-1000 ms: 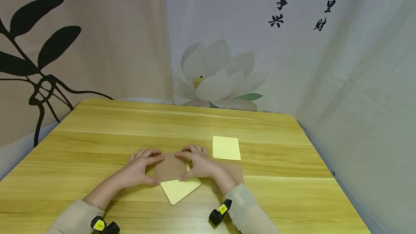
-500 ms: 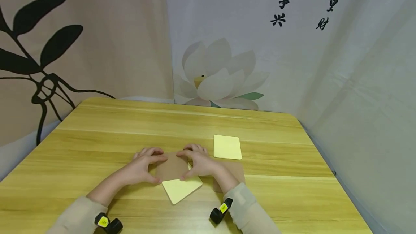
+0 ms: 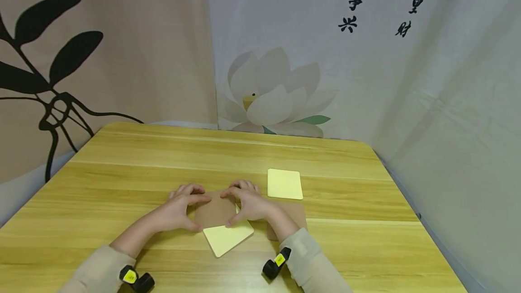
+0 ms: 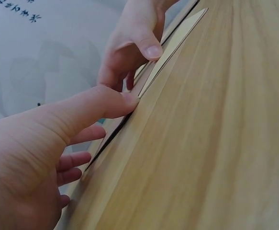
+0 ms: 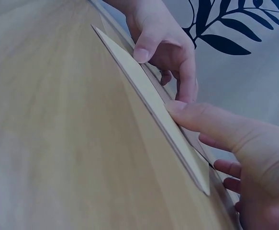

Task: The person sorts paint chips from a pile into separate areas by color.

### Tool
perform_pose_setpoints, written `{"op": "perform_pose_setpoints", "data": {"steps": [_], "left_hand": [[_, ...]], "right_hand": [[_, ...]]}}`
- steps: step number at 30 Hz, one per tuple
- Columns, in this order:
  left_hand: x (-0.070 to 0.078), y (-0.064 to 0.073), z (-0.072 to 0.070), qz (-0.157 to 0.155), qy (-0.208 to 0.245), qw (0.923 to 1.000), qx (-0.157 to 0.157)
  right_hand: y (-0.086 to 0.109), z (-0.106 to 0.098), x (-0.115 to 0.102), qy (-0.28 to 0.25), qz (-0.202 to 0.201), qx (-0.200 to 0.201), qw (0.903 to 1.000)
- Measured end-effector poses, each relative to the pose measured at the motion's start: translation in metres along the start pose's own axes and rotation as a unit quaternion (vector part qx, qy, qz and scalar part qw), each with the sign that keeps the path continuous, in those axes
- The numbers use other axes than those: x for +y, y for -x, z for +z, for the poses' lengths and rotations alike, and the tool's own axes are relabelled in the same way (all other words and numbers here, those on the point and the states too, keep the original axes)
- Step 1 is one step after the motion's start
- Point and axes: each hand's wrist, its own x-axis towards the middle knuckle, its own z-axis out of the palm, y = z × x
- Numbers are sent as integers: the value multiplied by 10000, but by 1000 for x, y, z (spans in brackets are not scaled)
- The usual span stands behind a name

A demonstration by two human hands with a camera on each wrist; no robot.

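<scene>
A brown square card [image 3: 215, 209] lies partly over a pale yellow square card [image 3: 229, 237], which sits turned at an angle on the table. My left hand [image 3: 179, 211] holds the brown card at its left side, index finger near the far edge and thumb at the near left corner. At the right side my right hand [image 3: 249, 205] grips it likewise, thumb near the front edge. In the right wrist view the yellow card [image 5: 151, 103] looks thicker, with a layered edge. The left wrist view shows my left thumb [image 4: 115, 101] touching a card corner.
Another pale yellow square card [image 3: 284, 184] lies beyond my right forearm. Just in front of it is a second brown square card [image 3: 296, 214], partly hidden by that forearm. The wooden table [image 3: 366, 248] ends at a printed curtain [image 3: 427, 80].
My left index finger has crept slightly to the right along the brown card. The right hand and the cards look almost unmoved; the whole view shifted a little.
</scene>
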Motion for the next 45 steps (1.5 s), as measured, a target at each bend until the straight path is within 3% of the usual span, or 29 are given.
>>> {"op": "perform_pose_setpoints", "data": {"steps": [25, 36, 45], "left_hand": [[6, -1, 1, 73, 122, 9999, -69], [22, -8, 5, 265, 15, 9996, 104], [36, -20, 16, 339, 145, 9993, 89]], "right_hand": [[6, -1, -2, -191, 15, 71, 9998], [23, -11, -2, -247, 54, 290, 9993], [44, -20, 6, -190, 34, 438, 9989]]}}
